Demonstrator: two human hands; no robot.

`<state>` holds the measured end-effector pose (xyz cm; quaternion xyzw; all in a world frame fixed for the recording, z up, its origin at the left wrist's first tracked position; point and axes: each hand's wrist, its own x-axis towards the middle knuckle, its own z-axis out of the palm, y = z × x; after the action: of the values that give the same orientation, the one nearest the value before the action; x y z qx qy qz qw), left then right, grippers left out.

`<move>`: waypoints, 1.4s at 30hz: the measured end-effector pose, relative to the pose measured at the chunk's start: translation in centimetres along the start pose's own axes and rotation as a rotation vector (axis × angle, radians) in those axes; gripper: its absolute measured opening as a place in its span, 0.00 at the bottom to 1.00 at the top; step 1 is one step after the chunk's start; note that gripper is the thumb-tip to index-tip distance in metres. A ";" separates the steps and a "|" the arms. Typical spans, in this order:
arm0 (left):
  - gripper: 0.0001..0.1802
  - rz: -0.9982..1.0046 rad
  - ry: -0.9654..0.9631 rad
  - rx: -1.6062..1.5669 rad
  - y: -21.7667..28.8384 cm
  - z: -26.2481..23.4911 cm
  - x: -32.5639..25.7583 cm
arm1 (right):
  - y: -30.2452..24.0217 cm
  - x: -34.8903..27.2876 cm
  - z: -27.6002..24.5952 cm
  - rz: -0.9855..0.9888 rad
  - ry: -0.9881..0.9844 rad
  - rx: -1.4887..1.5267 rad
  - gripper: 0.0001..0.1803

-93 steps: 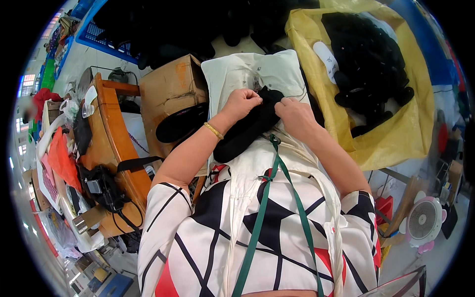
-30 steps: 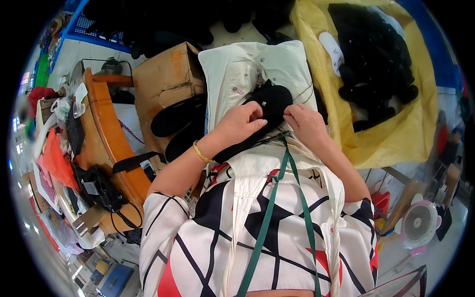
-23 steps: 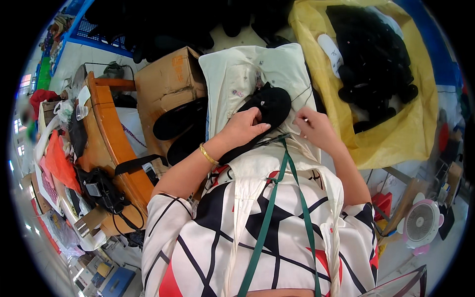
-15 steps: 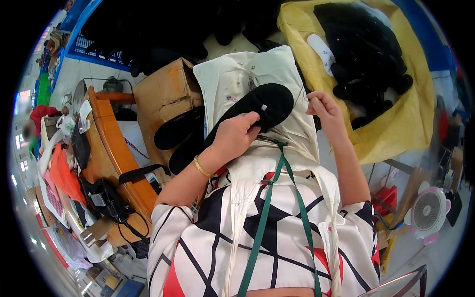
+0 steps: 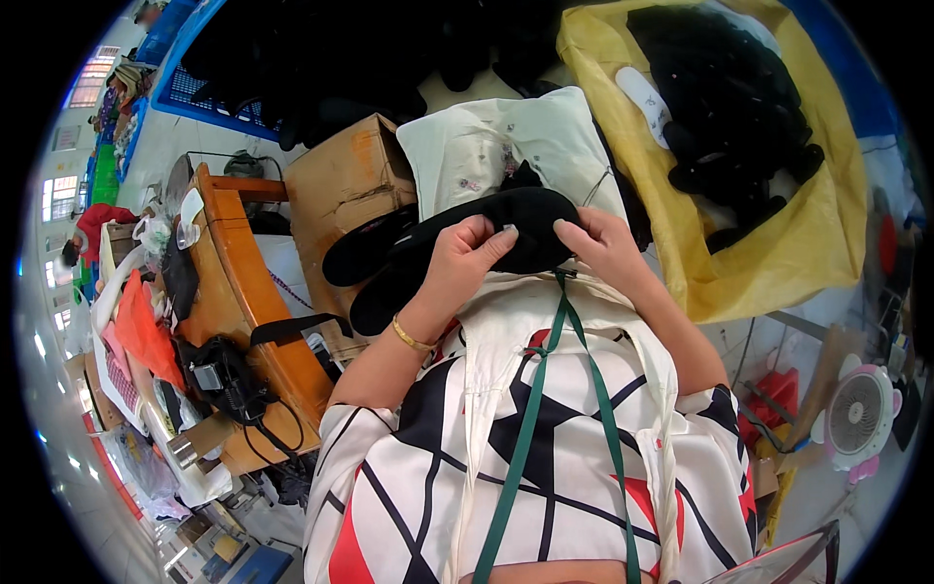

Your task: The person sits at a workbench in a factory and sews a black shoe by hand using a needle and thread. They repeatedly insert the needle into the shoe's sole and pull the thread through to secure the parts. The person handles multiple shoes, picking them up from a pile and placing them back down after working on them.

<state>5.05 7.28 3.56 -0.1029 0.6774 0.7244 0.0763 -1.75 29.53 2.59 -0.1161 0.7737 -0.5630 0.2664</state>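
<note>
Both my hands hold a black slipper (image 5: pixel 535 212) above my lap. My left hand (image 5: pixel 465 261) grips its near edge, the thumb pressed on top beside a small pale ornament (image 5: pixel 509 228). My right hand (image 5: pixel 605 251) pinches the rounded right end, thumb on the upper face and fingers hidden behind it. A thin dark thread (image 5: pixel 601 183) shows just above my right hand. Beneath the slipper, a white cloth (image 5: pixel 559 127) with small dark and pinkish bits on it covers my lap. More black slippers (image 5: pixel 362 251) lie to the left of my left hand.
A cardboard box (image 5: pixel 341 180) and a wooden chair (image 5: pixel 258 282) stand at my left. On the right, a yellow bag (image 5: pixel 793 273) holds black slippers and a white sole-shaped piece (image 5: pixel 642 97). A blue crate (image 5: pixel 219 97) is at the far left, a fan (image 5: pixel 856 414) at lower right.
My right hand has come down and left from beside the cloth, onto the slipper's right end. The slipper has turned flatter, and my left hand has shifted its grip along it.
</note>
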 end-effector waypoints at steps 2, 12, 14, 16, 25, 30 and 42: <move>0.13 0.199 0.010 0.176 0.2 0.4 0.5 | 1.0 0.1 -0.2 0.097 0.039 0.222 0.18; 0.07 0.300 0.168 0.460 1.1 -3.2 5.8 | 5.2 -1.6 -17.8 -0.225 0.854 0.873 0.17; 0.07 0.307 0.113 0.524 -1.0 -2.7 7.1 | 6.0 -1.6 -18.0 -0.079 0.851 0.834 0.16; 0.08 0.330 0.063 0.608 -2.8 -1.6 8.6 | 7.7 -1.7 -15.9 -0.032 0.783 0.740 0.15; 0.15 0.126 -0.094 0.708 -8.1 -1.9 15.5 | 7.2 0.7 -5.9 0.126 0.403 0.508 0.12; 0.10 -0.182 0.042 -0.229 -2.7 -2.6 13.5 | 6.1 2.2 -3.4 0.095 0.249 0.409 0.13; 0.06 -0.168 0.059 -0.674 -1.9 -0.4 5.7 | 1.0 5.7 3.5 -0.048 0.169 0.569 0.09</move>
<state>0.06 6.83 0.31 -0.1986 0.3911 0.8953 0.0778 -4.48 24.24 -0.74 -0.0080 0.6015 -0.7710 0.2093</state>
